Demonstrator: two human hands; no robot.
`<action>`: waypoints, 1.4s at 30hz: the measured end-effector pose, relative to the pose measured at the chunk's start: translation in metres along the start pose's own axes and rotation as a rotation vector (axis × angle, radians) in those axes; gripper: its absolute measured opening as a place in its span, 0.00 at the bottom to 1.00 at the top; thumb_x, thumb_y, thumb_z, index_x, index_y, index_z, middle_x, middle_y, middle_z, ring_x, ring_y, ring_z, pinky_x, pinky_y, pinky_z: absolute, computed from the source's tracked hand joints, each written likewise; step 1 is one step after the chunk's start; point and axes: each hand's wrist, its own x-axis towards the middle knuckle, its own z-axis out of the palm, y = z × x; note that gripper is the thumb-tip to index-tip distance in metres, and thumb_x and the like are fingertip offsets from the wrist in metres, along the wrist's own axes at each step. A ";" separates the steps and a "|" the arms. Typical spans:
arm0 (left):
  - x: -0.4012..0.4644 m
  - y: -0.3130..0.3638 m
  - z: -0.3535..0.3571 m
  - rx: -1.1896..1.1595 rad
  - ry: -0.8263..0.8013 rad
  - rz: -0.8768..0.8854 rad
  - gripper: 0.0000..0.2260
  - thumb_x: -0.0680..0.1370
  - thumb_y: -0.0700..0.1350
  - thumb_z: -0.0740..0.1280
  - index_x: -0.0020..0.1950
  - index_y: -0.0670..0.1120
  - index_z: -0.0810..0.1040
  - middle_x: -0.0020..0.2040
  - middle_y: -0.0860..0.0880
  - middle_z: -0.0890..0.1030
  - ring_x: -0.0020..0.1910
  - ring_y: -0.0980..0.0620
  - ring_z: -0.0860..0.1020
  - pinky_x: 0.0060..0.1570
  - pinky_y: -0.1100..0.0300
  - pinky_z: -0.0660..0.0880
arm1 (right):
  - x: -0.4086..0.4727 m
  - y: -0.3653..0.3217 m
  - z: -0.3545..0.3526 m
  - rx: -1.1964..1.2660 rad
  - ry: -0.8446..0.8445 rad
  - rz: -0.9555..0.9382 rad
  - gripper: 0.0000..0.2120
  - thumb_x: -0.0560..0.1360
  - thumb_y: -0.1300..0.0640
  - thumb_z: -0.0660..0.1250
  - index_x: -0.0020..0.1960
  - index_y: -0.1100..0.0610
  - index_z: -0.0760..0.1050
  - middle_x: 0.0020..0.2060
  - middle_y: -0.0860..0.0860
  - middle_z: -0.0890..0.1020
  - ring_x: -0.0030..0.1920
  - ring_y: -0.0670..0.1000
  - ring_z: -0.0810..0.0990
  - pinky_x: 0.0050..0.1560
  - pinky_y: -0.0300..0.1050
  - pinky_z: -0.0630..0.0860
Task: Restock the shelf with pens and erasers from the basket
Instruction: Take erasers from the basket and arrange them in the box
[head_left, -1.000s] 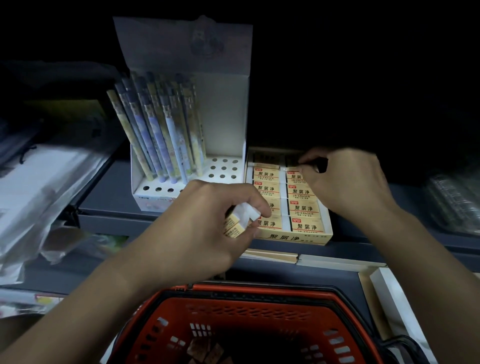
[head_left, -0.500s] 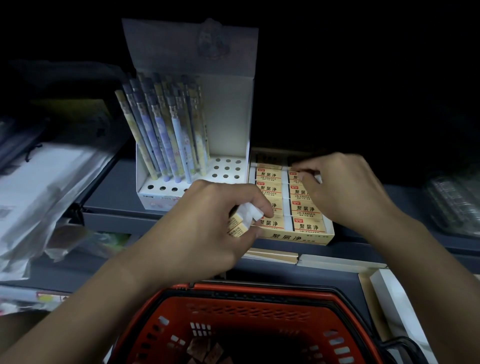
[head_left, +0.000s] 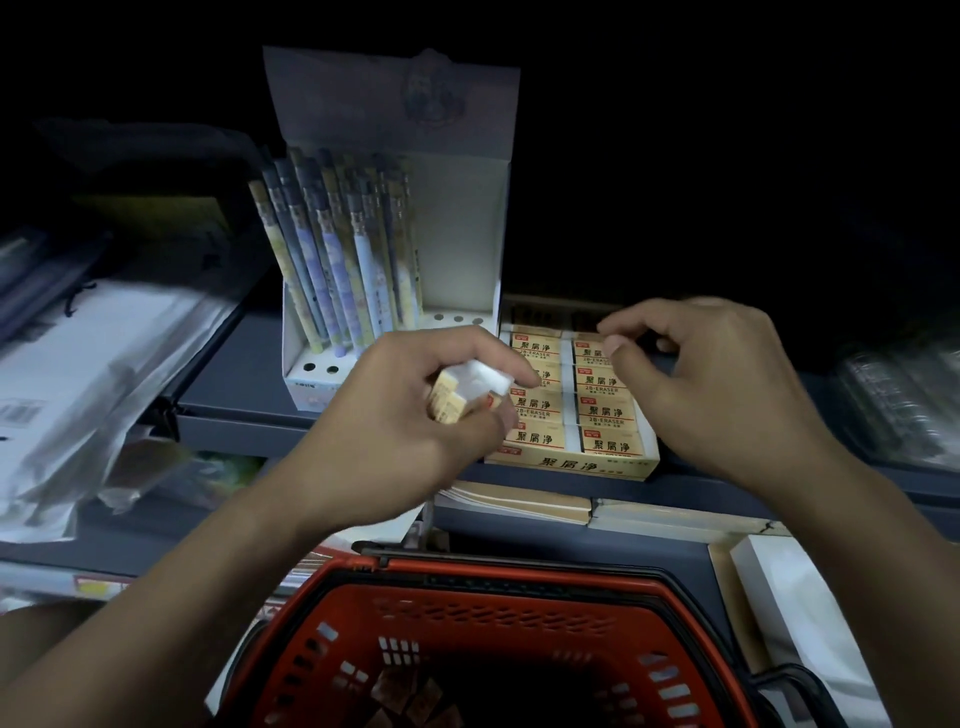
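Basket (head_left: 498, 587) cut off below.

The picture is dim, and the top and far corners are almost black. The light falls mostly on the middle, where the eraser box (head_left: 571, 410) and the white pen box (head_left: 457, 249) show up best. The sides look bent and smeared, and the left hand (head_left: 410, 421) is a bit blurry.

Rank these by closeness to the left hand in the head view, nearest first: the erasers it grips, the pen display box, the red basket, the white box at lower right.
From the left hand:
1. Erasers, in its fingers.
2. Pen display box, just behind it on the shelf.
3. Red basket, below, nearer the person.
4. White box, far lower right.
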 end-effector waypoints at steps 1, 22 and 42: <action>-0.001 0.003 -0.001 -0.072 0.001 -0.012 0.08 0.78 0.39 0.73 0.53 0.51 0.86 0.40 0.41 0.84 0.31 0.34 0.78 0.25 0.50 0.76 | -0.003 -0.003 -0.002 0.007 0.015 -0.011 0.10 0.81 0.51 0.67 0.58 0.49 0.85 0.45 0.42 0.78 0.50 0.43 0.74 0.45 0.29 0.65; -0.008 0.019 0.010 -0.436 -0.065 -0.167 0.18 0.79 0.30 0.68 0.67 0.44 0.78 0.47 0.43 0.87 0.36 0.45 0.81 0.28 0.55 0.74 | -0.047 -0.048 0.006 0.142 -0.104 -0.274 0.32 0.71 0.42 0.77 0.72 0.48 0.73 0.56 0.41 0.72 0.57 0.45 0.72 0.58 0.40 0.71; -0.004 0.009 0.015 -0.432 0.160 -0.220 0.06 0.76 0.36 0.75 0.53 0.39 0.84 0.38 0.46 0.84 0.33 0.52 0.80 0.30 0.56 0.75 | -0.041 -0.050 0.003 0.274 -0.088 -0.188 0.21 0.72 0.47 0.76 0.62 0.41 0.72 0.52 0.37 0.73 0.54 0.40 0.76 0.52 0.30 0.72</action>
